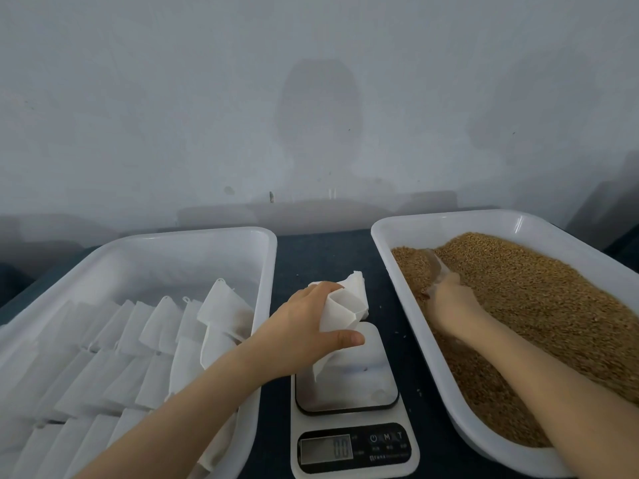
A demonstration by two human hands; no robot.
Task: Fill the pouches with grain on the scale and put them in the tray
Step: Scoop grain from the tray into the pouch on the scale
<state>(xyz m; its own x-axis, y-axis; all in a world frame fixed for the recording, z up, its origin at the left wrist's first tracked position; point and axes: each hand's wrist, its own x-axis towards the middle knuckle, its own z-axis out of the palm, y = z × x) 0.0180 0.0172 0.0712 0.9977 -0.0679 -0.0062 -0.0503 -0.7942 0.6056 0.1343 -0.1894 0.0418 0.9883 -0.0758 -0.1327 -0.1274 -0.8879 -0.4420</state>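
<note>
Dark tabletop [328, 257], grey wall [311, 98]; left hand [304, 337] pinches pouch [349, 302], right hand [449, 302] grips scoop [437, 264].

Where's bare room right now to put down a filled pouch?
Far end of the left tray, beyond the pouch rows, is bare. Dark tabletop is bare between that tray and the grain tray, behind the scale. Crowded: the scale platform, under the left hand and its pouch.

Scale [352, 402] between trays; pouches [114, 344] in left tray [193, 236]; grain [539, 312] in right tray [446, 217].
</note>
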